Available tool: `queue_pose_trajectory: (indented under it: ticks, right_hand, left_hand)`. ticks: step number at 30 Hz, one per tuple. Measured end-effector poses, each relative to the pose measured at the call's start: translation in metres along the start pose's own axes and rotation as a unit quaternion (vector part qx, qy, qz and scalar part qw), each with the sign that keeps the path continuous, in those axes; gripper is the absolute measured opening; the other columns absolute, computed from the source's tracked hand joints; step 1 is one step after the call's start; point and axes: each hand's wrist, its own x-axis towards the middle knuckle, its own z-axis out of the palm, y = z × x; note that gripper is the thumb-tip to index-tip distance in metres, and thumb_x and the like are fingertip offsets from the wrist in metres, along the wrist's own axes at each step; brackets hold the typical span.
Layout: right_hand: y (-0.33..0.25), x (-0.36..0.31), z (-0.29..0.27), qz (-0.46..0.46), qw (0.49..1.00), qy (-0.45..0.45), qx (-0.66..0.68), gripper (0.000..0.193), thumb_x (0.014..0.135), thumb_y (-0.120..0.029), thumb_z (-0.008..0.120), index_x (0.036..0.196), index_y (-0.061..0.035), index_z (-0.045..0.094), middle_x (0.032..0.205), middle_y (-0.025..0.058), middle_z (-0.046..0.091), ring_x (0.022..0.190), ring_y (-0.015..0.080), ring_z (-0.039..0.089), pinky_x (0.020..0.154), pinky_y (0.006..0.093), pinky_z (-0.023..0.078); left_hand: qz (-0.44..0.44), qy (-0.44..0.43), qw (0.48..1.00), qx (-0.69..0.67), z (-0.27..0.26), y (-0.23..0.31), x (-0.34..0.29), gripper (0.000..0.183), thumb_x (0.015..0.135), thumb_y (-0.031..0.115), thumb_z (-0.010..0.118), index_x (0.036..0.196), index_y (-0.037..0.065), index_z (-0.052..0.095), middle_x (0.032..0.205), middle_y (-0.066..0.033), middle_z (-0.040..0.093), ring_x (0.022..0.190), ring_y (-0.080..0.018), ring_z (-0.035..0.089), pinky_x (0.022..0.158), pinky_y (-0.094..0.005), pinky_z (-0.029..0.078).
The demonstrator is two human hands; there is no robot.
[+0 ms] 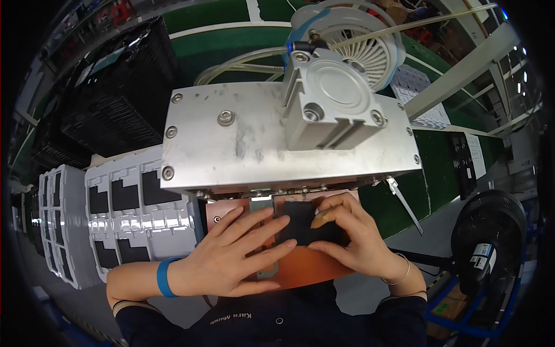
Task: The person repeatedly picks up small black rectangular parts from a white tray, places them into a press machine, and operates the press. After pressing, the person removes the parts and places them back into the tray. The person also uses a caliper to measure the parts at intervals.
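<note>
Technician: State the position of the sheet.
Inspector: The black sheet [298, 220] lies between the hands, at the near side of the press [248, 127] and just beyond the orange board [312, 272].

Technician: State the left grip.
Inspector: The left hand [225, 254] is palm down, fingers spread wide, with nothing in its grasp. Its fingertips reach to the left edge of the sheet.

Technician: And the right?
Inspector: The right hand [355, 237] is curled at the right side of the sheet, thumb and index fingertip slightly apart. Whether they pinch the sheet cannot be told. A tan cover [322, 217] fits over one fingertip.

Technician: List labels and writing.
Inspector: A white label with blue areas [483, 257] is fixed to the black fan [491, 225], at right; its print is too small to read. Pale lettering [231, 318] crosses the dark shirt [283, 332], near side, inverted in this view.

Technician: Surroundings?
Inspector: White trays [82, 202] holding black pieces [125, 196] stand at left. Black crates [124, 87] are stacked beyond them. A cylinder [335, 92] is mounted on the press.
</note>
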Motion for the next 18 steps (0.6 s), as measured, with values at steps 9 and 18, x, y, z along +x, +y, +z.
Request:
queue_pose_trajectory:
  ticks: [9,18]
  right_hand:
    - [0.027,-0.015,-0.026,0.237,0.889,0.039,0.391,0.03,0.077,0.012,0.073,0.089,-0.0091,0.055,0.106,0.0053,0.068,0.095,0.0087,0.063,0.083,0.024,0.055]
    - [0.016,-0.034,-0.029,0.205,0.898,0.056,0.385,0.025,0.08,0.004,0.075,0.087,-0.0088,0.055,0.1,0.0079,0.069,0.087,0.0104,0.066,0.07,0.0232,0.057]
  left_hand:
    - [-0.03,0.144,0.988,-0.042,-0.001,0.011,0.017,0.029,0.074,0.01,0.08,0.099,0.002,0.069,0.098,-0.0109,0.061,0.086,-0.0271,0.06,0.072,-0.035,0.05]
    - [-0.113,0.106,0.98,-0.125,-0.004,0.029,0.031,0.012,0.084,0.008,0.072,0.082,-0.003,0.069,0.065,-0.0078,0.065,0.049,-0.0116,0.058,0.047,-0.0235,0.044]
